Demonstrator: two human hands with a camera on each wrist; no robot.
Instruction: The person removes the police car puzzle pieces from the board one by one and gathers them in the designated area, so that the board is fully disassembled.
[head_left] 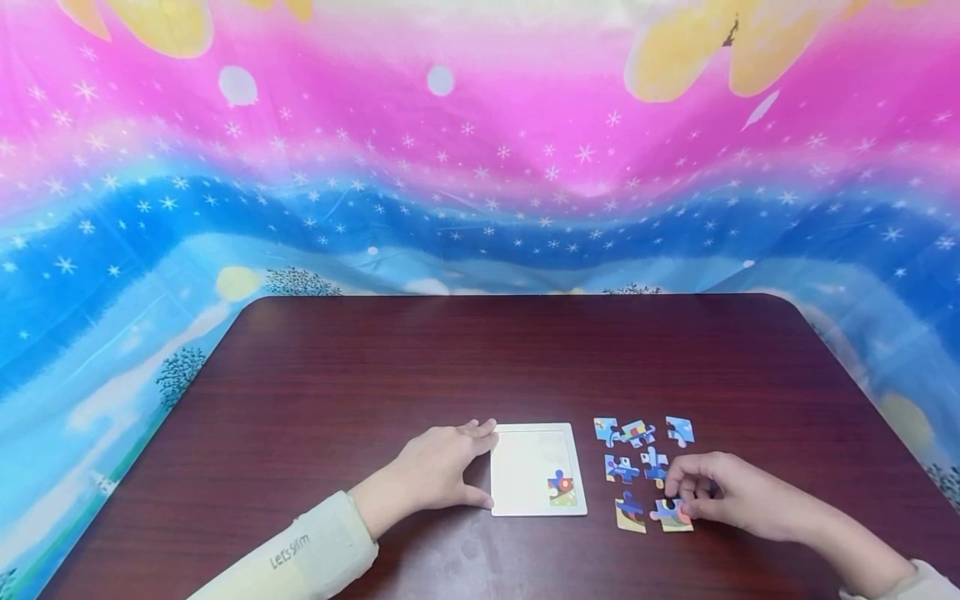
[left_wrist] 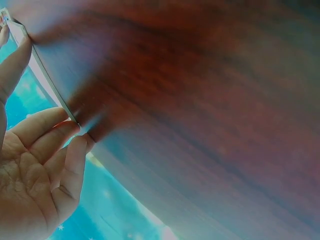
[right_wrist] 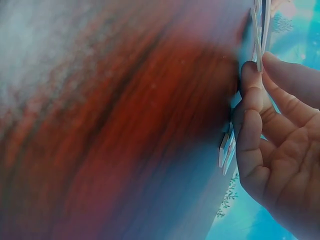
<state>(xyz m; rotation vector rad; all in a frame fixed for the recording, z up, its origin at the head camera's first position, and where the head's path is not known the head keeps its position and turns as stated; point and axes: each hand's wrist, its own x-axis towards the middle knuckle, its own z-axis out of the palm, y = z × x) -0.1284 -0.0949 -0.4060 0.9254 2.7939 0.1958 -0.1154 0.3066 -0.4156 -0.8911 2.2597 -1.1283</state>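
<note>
A square puzzle tray (head_left: 525, 471) with a pale base lies on the table, one jigsaw piece (head_left: 561, 490) in its lower right corner. My left hand (head_left: 442, 467) rests at the tray's left side, fingertips by the upper corner and thumb by the lower one. In the left wrist view the left hand's fingers (left_wrist: 47, 127) touch the tray's edge. My right hand (head_left: 738, 496) pinches the edge of a puzzle piece (head_left: 670, 515) with yellow and pink parts. The right wrist view shows this piece edge-on between thumb and fingertip; the other fingers of the right hand (right_wrist: 280, 145) are bent.
Several loose pieces lie right of the tray, among them a yellow and blue one (head_left: 631, 515), a light-blue one (head_left: 680, 430) and a blue and white one (head_left: 621, 469). A patterned cloth (head_left: 480, 167) hangs behind the dark wooden table (head_left: 420, 367).
</note>
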